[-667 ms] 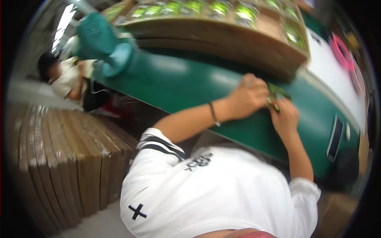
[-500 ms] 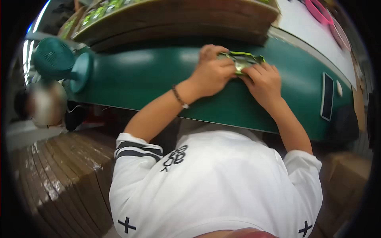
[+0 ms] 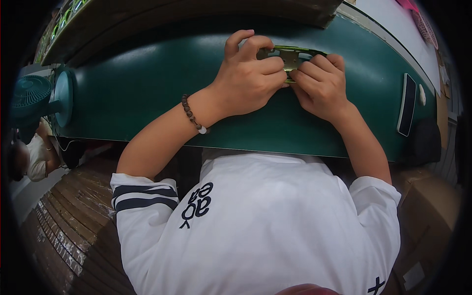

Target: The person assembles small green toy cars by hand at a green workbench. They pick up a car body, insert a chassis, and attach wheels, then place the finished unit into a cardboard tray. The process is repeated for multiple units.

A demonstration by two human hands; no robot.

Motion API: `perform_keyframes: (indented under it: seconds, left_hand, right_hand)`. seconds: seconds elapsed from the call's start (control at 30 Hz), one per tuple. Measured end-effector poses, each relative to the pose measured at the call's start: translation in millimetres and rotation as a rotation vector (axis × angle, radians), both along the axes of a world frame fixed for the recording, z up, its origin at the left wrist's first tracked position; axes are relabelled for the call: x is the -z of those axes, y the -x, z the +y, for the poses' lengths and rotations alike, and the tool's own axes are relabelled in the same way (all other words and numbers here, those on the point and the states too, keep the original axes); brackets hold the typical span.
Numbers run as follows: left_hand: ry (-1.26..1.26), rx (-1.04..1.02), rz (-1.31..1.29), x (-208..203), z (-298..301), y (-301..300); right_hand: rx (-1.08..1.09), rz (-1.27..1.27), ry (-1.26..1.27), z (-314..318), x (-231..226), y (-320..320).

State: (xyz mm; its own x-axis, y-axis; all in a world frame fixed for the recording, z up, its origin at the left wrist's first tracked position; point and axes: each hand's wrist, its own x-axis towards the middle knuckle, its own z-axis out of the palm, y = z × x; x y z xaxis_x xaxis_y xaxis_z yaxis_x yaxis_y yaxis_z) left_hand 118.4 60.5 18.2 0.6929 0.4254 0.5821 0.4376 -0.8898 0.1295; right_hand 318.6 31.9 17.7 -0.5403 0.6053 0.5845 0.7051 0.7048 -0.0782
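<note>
Both hands grip a shiny green frame-like shell (image 3: 292,60) with a hollow, olive-gold middle, held above the green tabletop (image 3: 147,98). My left hand (image 3: 250,73) closes round its left end, with one finger lifted off and the others bent over the rim. At the opposite end, my right hand (image 3: 322,83) has its curled fingers pressed on the shell. The thumbs and fingertips hide much of its lower edge, so its exact kind cannot be told.
A wooden tray (image 3: 196,14) lies along the table's far side, with green pieces at its left. A teal fan (image 3: 64,98) stands at the left end, near another person (image 3: 39,157). A phone (image 3: 406,104) and a small white object (image 3: 422,95) lie at right. Stacked cardboard (image 3: 73,221) sits lower left.
The whole view has shifted, carrying the fan and tray outward. The shell has tilted, showing its olive-gold middle, and a left finger has risen. Both hands still hold it.
</note>
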Motion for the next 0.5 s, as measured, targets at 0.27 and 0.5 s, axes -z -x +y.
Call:
perform_keyframes:
  seconds: [0.27,0.5]
  left_hand:
    - [-0.063,0.107,-0.022,0,7,-3]
    - [0.182,0.058,-0.004,-9,15,3]
  right_hand:
    - [-0.222,0.052,0.060,11,3,-2]
    - [0.006,-0.008,0.032,7,-9,-1]
